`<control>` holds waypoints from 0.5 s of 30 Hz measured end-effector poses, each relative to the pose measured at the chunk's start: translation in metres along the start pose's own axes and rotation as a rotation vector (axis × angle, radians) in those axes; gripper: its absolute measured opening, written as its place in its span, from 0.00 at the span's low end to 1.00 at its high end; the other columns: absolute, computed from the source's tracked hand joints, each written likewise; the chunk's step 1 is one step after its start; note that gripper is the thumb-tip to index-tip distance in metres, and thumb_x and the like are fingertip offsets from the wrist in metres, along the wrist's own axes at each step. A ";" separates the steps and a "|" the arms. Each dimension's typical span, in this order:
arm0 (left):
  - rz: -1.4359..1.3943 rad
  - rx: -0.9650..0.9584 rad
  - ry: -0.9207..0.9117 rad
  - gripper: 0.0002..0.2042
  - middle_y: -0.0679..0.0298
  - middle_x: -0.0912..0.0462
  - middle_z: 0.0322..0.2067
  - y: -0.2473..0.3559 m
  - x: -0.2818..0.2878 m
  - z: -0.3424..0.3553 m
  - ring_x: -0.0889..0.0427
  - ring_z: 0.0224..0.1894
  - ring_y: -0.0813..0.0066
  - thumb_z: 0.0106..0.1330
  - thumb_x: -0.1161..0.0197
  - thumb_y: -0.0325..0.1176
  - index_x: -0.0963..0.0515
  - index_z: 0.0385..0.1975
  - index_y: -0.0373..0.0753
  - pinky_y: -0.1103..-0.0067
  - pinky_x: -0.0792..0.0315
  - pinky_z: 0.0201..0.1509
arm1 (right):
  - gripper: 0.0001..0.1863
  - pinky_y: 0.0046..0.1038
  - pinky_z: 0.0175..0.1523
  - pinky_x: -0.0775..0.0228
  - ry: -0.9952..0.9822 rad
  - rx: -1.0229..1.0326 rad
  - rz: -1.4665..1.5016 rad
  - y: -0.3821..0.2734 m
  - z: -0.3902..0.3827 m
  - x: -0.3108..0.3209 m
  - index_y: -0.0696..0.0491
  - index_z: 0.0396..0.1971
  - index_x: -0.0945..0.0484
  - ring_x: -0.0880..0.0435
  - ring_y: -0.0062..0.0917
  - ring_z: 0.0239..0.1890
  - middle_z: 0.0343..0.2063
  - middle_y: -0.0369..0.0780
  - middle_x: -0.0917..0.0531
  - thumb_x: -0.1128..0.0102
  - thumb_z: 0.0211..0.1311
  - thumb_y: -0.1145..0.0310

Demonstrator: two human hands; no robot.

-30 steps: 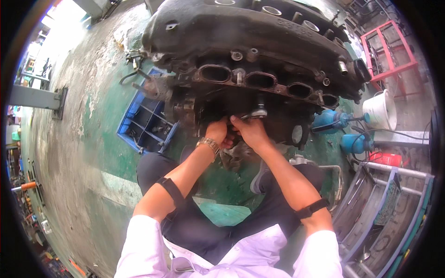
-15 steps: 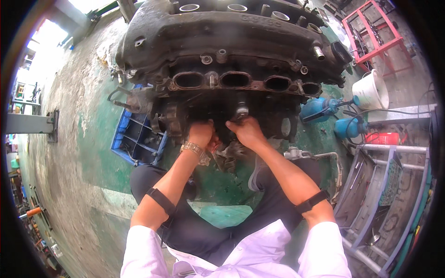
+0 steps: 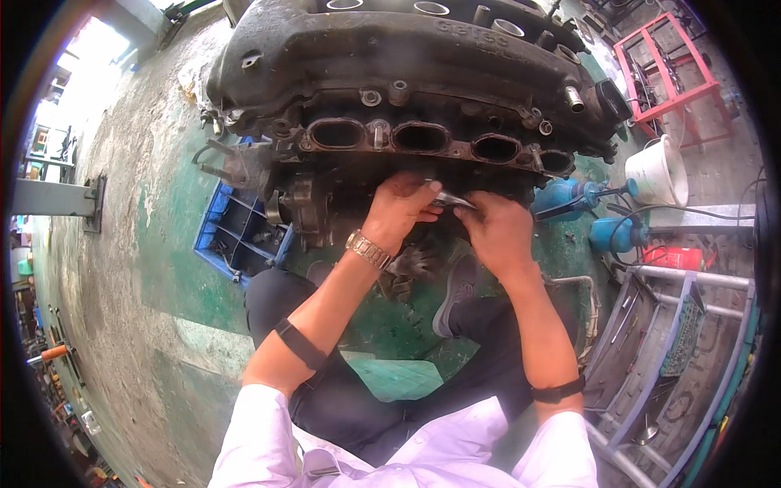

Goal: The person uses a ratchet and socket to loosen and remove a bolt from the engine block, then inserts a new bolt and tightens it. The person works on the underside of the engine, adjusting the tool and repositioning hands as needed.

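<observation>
In front of me stands a large, dirty black engine [image 3: 366, 61] with a row of oval ports along its near face. My left hand [image 3: 397, 213], with a metal-band watch on the wrist, is closed just below the ports. Its thumb and fingers pinch one end of a shiny metal tool [image 3: 450, 199]. My right hand [image 3: 500, 236] is closed on the tool's other end. The fingers cover much of the tool, so its exact kind is hidden. Both hands are close to the engine's shadowed lower side.
A blue divided tray [image 3: 207, 228] with dark parts sits on the floor at left. Right of the engine are blue spray bottles [image 3: 563, 201], a white bucket [image 3: 656, 172] and a red container [image 3: 674, 256]. Farther out stand a red frame [image 3: 682, 89] and a metal rack [image 3: 701, 279].
Both hands have come up from the engine's lower side. The left hand has moved right to the shiny tool, and the right hand has shifted right. The view has tilted slightly.
</observation>
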State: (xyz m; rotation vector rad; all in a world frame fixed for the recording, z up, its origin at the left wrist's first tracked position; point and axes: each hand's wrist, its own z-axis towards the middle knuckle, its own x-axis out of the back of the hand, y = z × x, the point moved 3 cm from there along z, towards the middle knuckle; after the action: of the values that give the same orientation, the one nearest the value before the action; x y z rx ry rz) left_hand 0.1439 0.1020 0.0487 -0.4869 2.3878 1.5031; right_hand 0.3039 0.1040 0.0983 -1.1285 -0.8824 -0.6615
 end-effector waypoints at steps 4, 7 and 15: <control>-0.096 0.051 0.032 0.17 0.55 0.21 0.33 -0.001 -0.010 0.004 0.18 0.28 0.69 0.61 0.40 0.32 0.31 0.44 0.27 0.78 0.21 0.29 | 0.09 0.35 0.33 0.32 0.078 0.113 -0.051 -0.008 0.004 0.013 0.55 0.27 0.20 0.21 0.39 0.28 0.24 0.44 0.19 0.35 0.45 0.66; -0.124 0.117 0.006 0.14 0.55 0.21 0.32 0.001 -0.013 0.006 0.18 0.28 0.67 0.62 0.43 0.30 0.32 0.43 0.27 0.77 0.20 0.28 | 0.09 0.34 0.34 0.33 0.091 0.129 -0.063 -0.010 0.006 0.019 0.55 0.25 0.20 0.21 0.38 0.28 0.23 0.43 0.19 0.34 0.44 0.67; -0.122 0.178 -0.043 0.12 0.54 0.21 0.30 -0.007 -0.019 -0.003 0.18 0.26 0.66 0.64 0.46 0.31 0.32 0.42 0.30 0.76 0.21 0.27 | 0.10 0.34 0.31 0.32 0.010 0.129 -0.073 0.001 0.003 0.025 0.54 0.23 0.20 0.21 0.37 0.25 0.20 0.41 0.20 0.31 0.40 0.65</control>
State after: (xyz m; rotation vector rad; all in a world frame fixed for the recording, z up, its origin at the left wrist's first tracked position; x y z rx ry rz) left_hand 0.1639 0.0988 0.0515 -0.5421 2.3846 1.2242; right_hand 0.3166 0.1065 0.1201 -0.9801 -0.9485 -0.6600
